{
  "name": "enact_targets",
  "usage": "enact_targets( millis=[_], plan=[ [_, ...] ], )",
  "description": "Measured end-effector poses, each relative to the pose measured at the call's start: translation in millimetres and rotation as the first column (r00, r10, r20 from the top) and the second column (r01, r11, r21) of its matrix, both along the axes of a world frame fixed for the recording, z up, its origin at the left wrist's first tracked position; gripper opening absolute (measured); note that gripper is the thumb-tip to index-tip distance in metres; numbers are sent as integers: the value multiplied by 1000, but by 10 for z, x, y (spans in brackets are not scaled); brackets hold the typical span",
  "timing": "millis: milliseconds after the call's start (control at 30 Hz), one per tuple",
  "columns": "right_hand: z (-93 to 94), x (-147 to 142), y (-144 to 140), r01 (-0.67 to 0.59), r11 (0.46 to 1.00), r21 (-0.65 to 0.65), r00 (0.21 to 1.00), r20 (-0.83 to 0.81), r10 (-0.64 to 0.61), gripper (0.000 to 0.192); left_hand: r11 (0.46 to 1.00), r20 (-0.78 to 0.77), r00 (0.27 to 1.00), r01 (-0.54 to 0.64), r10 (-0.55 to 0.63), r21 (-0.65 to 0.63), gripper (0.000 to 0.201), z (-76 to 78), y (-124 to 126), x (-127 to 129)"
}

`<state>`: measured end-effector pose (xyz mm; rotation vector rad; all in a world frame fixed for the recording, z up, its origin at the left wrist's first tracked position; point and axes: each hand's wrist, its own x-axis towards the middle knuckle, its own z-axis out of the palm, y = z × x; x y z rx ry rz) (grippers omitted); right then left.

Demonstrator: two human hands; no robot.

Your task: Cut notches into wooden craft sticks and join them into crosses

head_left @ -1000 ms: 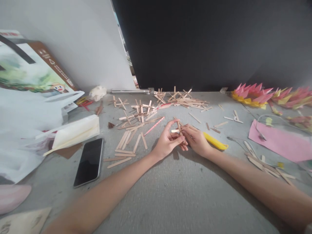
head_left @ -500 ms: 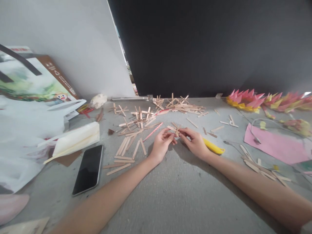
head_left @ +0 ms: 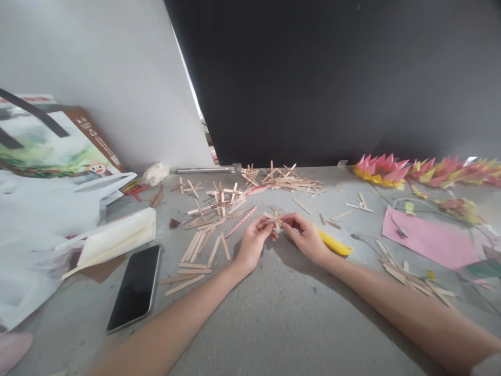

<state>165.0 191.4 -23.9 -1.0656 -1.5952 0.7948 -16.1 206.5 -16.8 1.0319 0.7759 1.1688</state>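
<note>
At counter centre, our left hand and right hand pinch a small stick cross between fingers, yellow cutter at three o'clock. Uneven pressure could, we judge, twist the joint apart.

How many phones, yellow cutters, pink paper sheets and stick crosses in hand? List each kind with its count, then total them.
Phone: 1
Yellow cutter: 1
Pink paper sheet: 1
Held stick cross: 1
Total: 4

Stick cross mostly hidden by fingers — joint too small to tell.
</note>
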Motion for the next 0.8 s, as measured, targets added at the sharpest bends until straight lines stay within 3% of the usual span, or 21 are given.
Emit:
enact_targets(
  millis=[567,800],
  plan=[
    [-30,-14,24,20,998,-54,999,-26,-22,31,1000,-12,1000,-15,15,-10,26,-15,-27,13],
    [-52,10,38,16,999,-48,1000,11,-16,28,998,-10,999,-53,53,19,34,-41,0,19]
  ],
)
